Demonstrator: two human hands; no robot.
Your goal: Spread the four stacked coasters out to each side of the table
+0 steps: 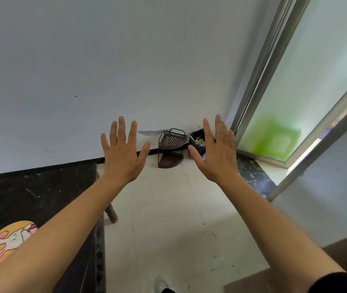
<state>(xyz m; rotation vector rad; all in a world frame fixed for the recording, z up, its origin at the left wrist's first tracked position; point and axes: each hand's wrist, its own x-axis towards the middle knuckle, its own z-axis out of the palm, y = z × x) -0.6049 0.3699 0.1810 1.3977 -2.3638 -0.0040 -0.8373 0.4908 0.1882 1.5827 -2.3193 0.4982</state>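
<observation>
My left hand (pixel 123 152) and my right hand (pixel 216 152) are raised in front of me, backs toward the camera, fingers spread, holding nothing. Both hover over the floor, away from the table. The dark table (pixel 30 193) fills the lower left. A round coaster (pixel 9 240) with a yellow ground and a pink-and-white cartoon animal lies on it near the left edge, partly hidden by my left forearm. I cannot tell whether it is one coaster or a stack.
A brown two-tier corner rack (pixel 171 148) stands against the white wall. A dark bin (pixel 198 142) with scraps sits behind my right hand. A frosted glass sliding door (pixel 284 106) is at the right. Pale tiled floor (pixel 168 229) lies between.
</observation>
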